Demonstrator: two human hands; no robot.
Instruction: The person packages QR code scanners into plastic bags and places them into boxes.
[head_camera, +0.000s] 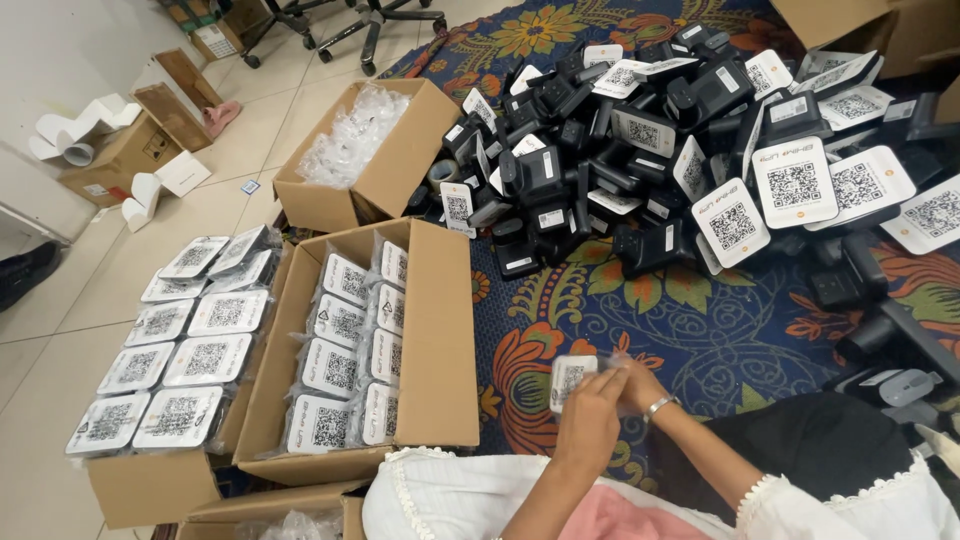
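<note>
White card (572, 380) with a black square pattern is sitting in my hands, low over the blue flowery rug (700, 330). My left hand (590, 418) is curling up from below, its fingers pinching the card's near edge. My right hand (637, 385) is reaching across from the right side, bent at the wrist, and its fingers are gripping clear plastic beside the card. Both hands are touching each other. To my left, an open box (440, 330) is holding bagged cards in rows. Black stands (640, 130) are lying in a big pile ahead of me.
</note>
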